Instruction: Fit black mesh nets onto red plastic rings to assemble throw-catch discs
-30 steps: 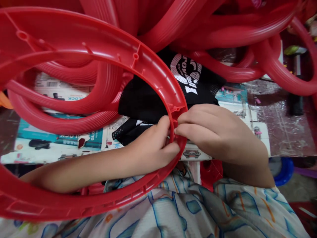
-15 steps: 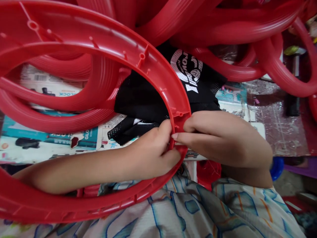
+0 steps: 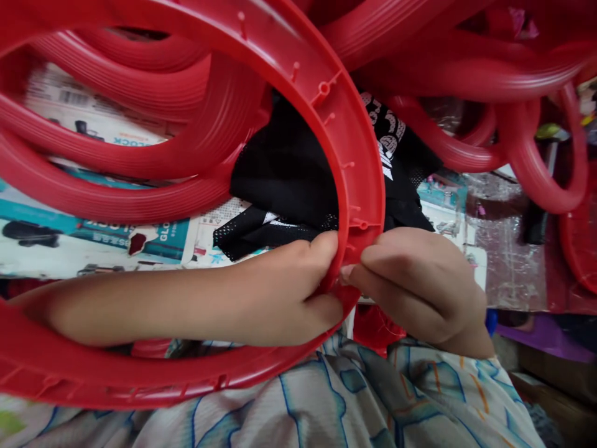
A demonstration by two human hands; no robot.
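Observation:
A large red plastic ring half (image 3: 361, 165), its hollow channel with pegs and ribs facing me, stands tilted over my lap. My left forearm passes through its opening, and my left hand (image 3: 310, 289) is closed round the inner rim. From the other side my right hand (image 3: 417, 283) pinches at the channel and outer edge, fingertips close to the left hand. Whether a small part sits between the right fingertips is hidden. Just behind the ring lies a black mesh cloth (image 3: 284, 168) with white print.
Several red ribbed rings (image 3: 140, 149) are piled at the left and across the back. Printed cardboard (image 3: 93, 261) covers the table, with clear plastic sheeting (image 3: 513, 249) at the right. Patterned fabric (image 3: 298, 404) covers my lap.
The ring has shifted right in view and turned slightly, its upper part rising out of frame. Both hands keep about the same place on it. The camera view has also moved a little.

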